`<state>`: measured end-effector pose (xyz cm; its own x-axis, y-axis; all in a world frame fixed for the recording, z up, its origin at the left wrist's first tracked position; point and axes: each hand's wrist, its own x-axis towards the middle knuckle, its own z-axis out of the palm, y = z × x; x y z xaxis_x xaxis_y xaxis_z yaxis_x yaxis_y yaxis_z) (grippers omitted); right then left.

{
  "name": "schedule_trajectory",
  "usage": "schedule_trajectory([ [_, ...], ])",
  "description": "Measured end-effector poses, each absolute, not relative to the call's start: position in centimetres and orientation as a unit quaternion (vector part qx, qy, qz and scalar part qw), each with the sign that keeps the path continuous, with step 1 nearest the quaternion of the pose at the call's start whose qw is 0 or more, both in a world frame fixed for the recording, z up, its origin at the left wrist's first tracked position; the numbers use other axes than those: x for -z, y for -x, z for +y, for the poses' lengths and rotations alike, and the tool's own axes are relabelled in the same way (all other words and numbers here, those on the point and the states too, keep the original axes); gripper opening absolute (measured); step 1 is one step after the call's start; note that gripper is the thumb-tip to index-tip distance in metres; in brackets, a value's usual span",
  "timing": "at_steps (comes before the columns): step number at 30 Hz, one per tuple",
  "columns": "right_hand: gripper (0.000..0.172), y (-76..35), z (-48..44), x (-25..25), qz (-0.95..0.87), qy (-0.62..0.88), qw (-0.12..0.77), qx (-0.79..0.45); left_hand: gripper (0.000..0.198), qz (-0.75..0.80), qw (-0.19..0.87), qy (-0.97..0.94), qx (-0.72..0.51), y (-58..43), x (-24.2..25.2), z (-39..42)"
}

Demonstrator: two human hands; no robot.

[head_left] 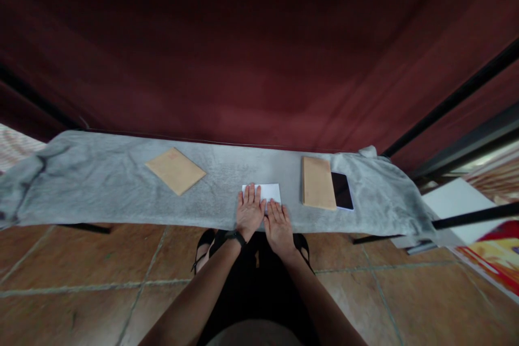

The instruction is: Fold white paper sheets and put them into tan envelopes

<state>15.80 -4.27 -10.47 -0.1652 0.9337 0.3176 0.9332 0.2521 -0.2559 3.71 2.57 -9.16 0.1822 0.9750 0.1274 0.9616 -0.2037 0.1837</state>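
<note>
A small white sheet of paper lies on the grey cloth near its front edge. My left hand rests flat on the paper's left part, fingers stretched forward, with a dark band on the wrist. Beside it my right hand lies flat too, its fingertips on the paper's lower right part. The thumbs are close together, and the two hands hide the near side of the sheet. Neither hand grips anything.
A tan envelope lies turned at an angle on the left of the grey cloth. To the right sits a stack of tan envelopes, next to a dark-screened phone. A dark red panel rises behind.
</note>
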Motion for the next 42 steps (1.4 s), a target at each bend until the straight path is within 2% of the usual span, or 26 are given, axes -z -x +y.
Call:
schedule_trajectory([
  [15, 0.054, -15.8, -4.3, 11.3, -0.758, 0.608, 0.234, 0.034, 0.055, 0.669, 0.033, -0.731, -0.135, 0.5, 7.5, 1.4],
  [21, 0.054, -16.0, -4.4, 11.6, -0.765, 0.605, 0.218, 0.047, 0.052, 0.507, 0.085, -0.845, -0.144, -4.6, 7.2, 2.0],
  [28, 0.059, -16.2, -4.4, 11.8, -0.778, 0.591, 0.206, 0.051, 0.056, 0.534, 0.11, -0.829, -0.121, -7.0, 7.9, 3.2],
  [42, 0.057, -16.1, -4.4, 11.7, -0.772, 0.599, 0.208, 0.047, 0.061, 0.594, 0.066, -0.796, -0.101, -4.5, 8.6, 3.1],
])
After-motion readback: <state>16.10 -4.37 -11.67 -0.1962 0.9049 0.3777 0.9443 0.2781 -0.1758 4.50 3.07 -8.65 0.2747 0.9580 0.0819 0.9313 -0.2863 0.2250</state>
